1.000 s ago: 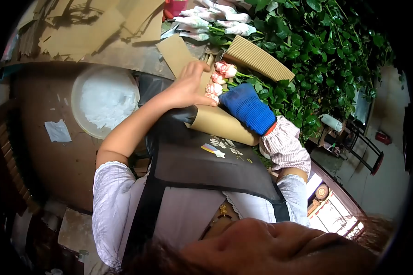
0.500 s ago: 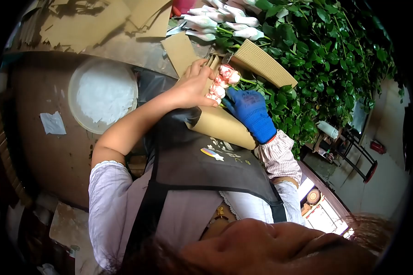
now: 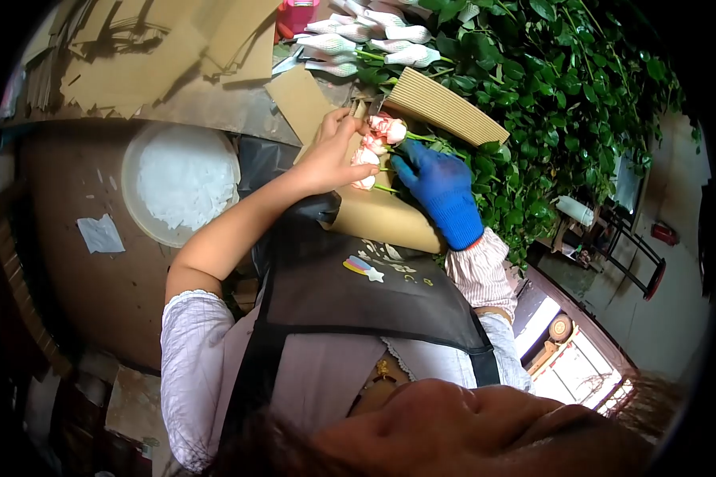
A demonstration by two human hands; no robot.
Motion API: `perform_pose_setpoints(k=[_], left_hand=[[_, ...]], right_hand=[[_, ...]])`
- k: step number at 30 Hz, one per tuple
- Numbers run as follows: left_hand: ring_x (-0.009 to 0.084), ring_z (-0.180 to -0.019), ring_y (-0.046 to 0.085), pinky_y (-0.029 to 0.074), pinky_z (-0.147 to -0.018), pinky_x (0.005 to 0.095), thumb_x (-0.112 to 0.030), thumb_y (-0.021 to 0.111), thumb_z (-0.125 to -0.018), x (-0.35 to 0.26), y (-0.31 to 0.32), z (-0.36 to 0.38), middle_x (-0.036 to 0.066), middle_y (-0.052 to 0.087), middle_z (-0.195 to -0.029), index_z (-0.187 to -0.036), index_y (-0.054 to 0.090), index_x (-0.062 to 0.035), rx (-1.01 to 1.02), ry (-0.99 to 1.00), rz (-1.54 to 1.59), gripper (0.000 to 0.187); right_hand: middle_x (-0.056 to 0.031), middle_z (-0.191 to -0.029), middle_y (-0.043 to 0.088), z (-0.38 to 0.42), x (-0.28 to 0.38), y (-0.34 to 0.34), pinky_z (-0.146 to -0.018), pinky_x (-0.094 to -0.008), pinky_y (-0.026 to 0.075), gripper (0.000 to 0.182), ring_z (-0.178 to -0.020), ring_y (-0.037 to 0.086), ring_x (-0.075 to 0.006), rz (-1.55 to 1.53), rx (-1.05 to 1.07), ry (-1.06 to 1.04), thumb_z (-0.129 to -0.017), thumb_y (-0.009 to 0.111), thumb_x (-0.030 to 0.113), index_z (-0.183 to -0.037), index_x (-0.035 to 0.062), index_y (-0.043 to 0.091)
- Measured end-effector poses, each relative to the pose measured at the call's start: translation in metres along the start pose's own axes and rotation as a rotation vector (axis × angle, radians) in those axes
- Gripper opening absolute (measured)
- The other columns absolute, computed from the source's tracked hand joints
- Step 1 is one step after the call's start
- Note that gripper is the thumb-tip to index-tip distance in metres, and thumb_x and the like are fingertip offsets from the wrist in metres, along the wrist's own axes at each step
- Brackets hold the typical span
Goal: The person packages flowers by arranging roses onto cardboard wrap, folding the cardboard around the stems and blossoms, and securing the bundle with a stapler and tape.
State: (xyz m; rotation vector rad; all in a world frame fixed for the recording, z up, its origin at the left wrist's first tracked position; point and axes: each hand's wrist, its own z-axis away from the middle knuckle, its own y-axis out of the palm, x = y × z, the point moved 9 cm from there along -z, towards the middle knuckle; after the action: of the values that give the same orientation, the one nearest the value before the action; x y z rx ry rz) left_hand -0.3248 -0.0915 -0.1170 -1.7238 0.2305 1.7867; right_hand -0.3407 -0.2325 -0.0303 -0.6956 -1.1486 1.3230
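Note:
Pink-and-white roses (image 3: pixel 373 145) lie in a short row on brown cardboard (image 3: pixel 386 215), their green stems pointing right. My bare left hand (image 3: pixel 332 153) curls over the row from the left; its thumb rests on the lowest rose and its fingers reach the upper blooms and the cardboard edge. My right hand (image 3: pixel 437 183), in a blue knitted glove, is just right of the blooms beside the stems. Its thumb and forefinger stand apart, slightly blurred, and no flower shows in them. A ribbed strip of corrugated cardboard (image 3: pixel 445 107) lies beyond the roses.
Several net-covered flower buds (image 3: pixel 334 44) lie at the top, beside a heap of leafy stems (image 3: pixel 533 103) along the right. Cardboard sheets (image 3: pixel 127 71) cover the upper-left table. A round tub (image 3: pixel 179 187) with white pieces stands at left.
My gloved right hand has drawn slightly away from the blooms, its thumb and forefinger parting. The lowest rose and its stem now show more clearly under my left thumb. The view has shifted slightly.

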Motion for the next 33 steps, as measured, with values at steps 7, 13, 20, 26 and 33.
perform_pose_setpoints(k=[7, 13, 20, 26, 33], left_hand=[[0.0418, -0.143, 0.026, 0.029, -0.116, 0.0452, -0.032, 0.083, -0.078, 0.003, 0.006, -0.003, 0.026, 0.028, -0.148, -0.131, 0.055, -0.0073, 0.007, -0.002, 0.026, 0.065], [0.0378, -0.141, 0.033, 0.031, -0.115, 0.0438, -0.028, 0.083, -0.078, 0.001, -0.001, -0.009, 0.024, 0.038, -0.144, -0.109, 0.072, -0.0114, -0.139, -0.008, 0.042, 0.036], [0.0396, -0.138, 0.038, 0.032, -0.114, 0.0438, -0.026, 0.083, -0.078, 0.003, -0.002, -0.009, 0.026, 0.041, -0.141, -0.116, 0.067, -0.0081, -0.167, 0.036, 0.028, 0.045], [0.0388, -0.137, 0.036, 0.031, -0.115, 0.0433, -0.029, 0.082, -0.08, 0.003, -0.005, -0.015, 0.025, 0.04, -0.141, -0.127, 0.06, -0.005, -0.154, 0.017, 0.111, 0.057], [0.0332, -0.132, 0.042, 0.039, -0.11, 0.0405, -0.027, 0.084, -0.079, -0.01, -0.012, -0.028, 0.021, 0.041, -0.139, -0.116, 0.071, -0.0058, -0.209, -0.03, -0.015, 0.045]], right_hand=[[-0.0104, -0.075, 0.068, -0.013, 0.007, 0.019, -0.061, -0.0459, 0.051, 0.022, -0.068, 0.067, -0.0315, 0.21, 0.018, -0.163, -0.093, 0.061, 0.035, -0.099, 0.0138, 0.061], [-0.0108, -0.079, 0.069, 0.007, 0.009, -0.008, -0.059, -0.0423, 0.053, 0.035, -0.068, 0.068, -0.0305, 0.163, -0.031, -0.028, -0.094, 0.063, 0.037, -0.122, 0.0157, 0.061], [-0.0088, -0.082, 0.071, -0.022, -0.018, -0.003, -0.062, -0.0442, 0.053, 0.023, -0.07, 0.068, -0.0307, -0.01, -0.17, -0.065, -0.093, 0.061, 0.037, -0.107, 0.0197, 0.066], [-0.0089, -0.082, 0.068, -0.02, -0.017, 0.001, -0.066, -0.0454, 0.051, 0.019, -0.075, 0.067, -0.0313, -0.015, -0.197, -0.142, -0.092, 0.061, 0.035, -0.095, 0.0169, 0.065], [-0.0113, -0.087, 0.071, -0.005, -0.013, -0.017, -0.068, -0.0459, 0.053, 0.027, -0.078, 0.068, -0.0322, -0.104, -0.245, -0.043, -0.092, 0.062, 0.04, -0.101, 0.0144, 0.064]])
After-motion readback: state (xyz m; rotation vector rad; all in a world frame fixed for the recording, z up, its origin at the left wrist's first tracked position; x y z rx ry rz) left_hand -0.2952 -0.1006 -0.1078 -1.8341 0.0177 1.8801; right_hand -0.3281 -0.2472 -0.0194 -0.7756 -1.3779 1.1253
